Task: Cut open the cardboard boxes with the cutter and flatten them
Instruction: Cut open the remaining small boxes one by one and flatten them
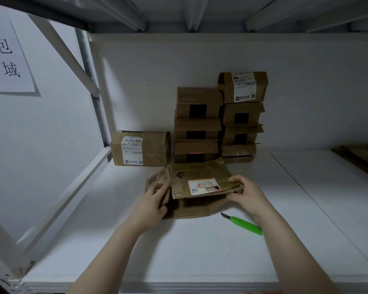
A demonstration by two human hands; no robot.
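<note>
The left hand [155,201] grips the 9 o'clock edge and the right hand [245,193] pinches the 3 o'clock edge of the partly flattened cardboard box [200,177] on the white shelf [200,251], with the green cutter [244,224] lying unheld at 5 o'clock and 2 stacks of boxes [198,102] at 12 o'clock.

Box stacks [219,124] behind; open shelf [179,251] nearer
</note>
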